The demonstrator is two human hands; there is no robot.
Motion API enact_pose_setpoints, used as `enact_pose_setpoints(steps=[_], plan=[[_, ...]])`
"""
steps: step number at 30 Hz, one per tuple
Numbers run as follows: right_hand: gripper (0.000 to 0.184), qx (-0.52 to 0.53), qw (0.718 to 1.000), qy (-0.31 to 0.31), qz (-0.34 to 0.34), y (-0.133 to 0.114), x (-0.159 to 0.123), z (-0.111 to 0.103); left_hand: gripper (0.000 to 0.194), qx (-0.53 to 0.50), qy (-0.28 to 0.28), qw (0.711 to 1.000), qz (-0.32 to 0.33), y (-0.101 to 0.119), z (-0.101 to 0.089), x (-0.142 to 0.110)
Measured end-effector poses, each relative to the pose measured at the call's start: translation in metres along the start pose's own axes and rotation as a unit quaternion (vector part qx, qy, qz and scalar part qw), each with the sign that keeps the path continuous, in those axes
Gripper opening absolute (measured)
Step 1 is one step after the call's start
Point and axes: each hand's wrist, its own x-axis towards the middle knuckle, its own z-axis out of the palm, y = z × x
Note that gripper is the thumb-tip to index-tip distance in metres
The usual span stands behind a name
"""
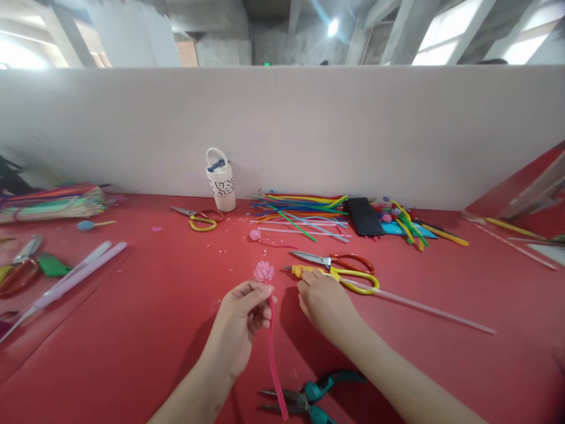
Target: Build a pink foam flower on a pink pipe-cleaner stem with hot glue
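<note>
Between the fingertips of my left hand [247,306] is a pink craft flower [263,271], pinched just below its ruffled head. Its long pink stem [274,365] hangs down toward the front. My right hand [324,300] is closed round a yellow glue gun [304,271] lying near the table top, its dark nozzle pointing left toward the flower. Out of the gun's back runs a long clear glue stick [436,309]. Scissors with red and yellow handles [353,264] lie right behind the gun. Below my hands rest teal-handled pliers [306,397], partly under the stem.
At the back stand a white patterned cup [225,191], a pile of coloured pipe cleaners [300,206] and a black phone [364,217]. Another pair of scissors [198,219] lies near the cup. A smaller pink flower [255,235] is beyond my left hand. A white partition [282,129] closes the far side.
</note>
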Motion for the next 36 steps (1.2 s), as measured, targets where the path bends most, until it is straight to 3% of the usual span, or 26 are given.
enact_pose_setpoints(steps=[2, 5, 10, 13, 15, 17, 22, 25, 36], plan=[[0.009, 0.033, 0.999, 0.009, -0.003, -0.001, 0.001, 0.001, 0.017, -0.001, -0.004, 1.0, -0.001, 0.0, -0.001, 0.0], [0.018, 0.114, 0.993, 0.031, 0.001, 0.001, -0.002, -0.004, 0.017, -0.002, -0.013, 1.0, -0.007, -0.002, -0.001, -0.001], [0.02, 0.276, 0.959, 0.061, 0.007, 0.003, -0.012, -0.03, 0.016, -0.003, -0.029, 0.999, -0.017, -0.007, 0.002, -0.005], [0.015, 0.371, 0.926, 0.066, 0.018, 0.0, -0.018, -0.047, 0.016, -0.001, -0.041, 0.999, -0.027, -0.009, 0.003, -0.008], [0.007, 0.466, 0.882, 0.053, 0.032, -0.003, -0.021, -0.055, 0.016, 0.004, -0.045, 0.998, -0.035, -0.01, 0.004, -0.009], [0.007, 0.5, 0.865, 0.038, 0.032, -0.007, -0.023, -0.06, 0.017, 0.011, -0.048, 0.998, -0.039, -0.01, 0.004, -0.01], [0.014, 0.388, 0.916, 0.089, -0.05, -0.011, -0.025, -0.062, 0.017, 0.046, -0.047, 0.997, -0.035, -0.011, 0.006, -0.01], [0.014, 0.371, 0.919, 0.116, -0.062, -0.012, -0.026, -0.06, 0.017, 0.059, -0.057, 0.996, -0.03, -0.012, 0.006, -0.011], [0.015, 0.354, 0.927, 0.119, -0.044, -0.015, -0.025, -0.054, 0.014, 0.088, -0.065, 0.994, -0.016, -0.013, 0.008, -0.012]])
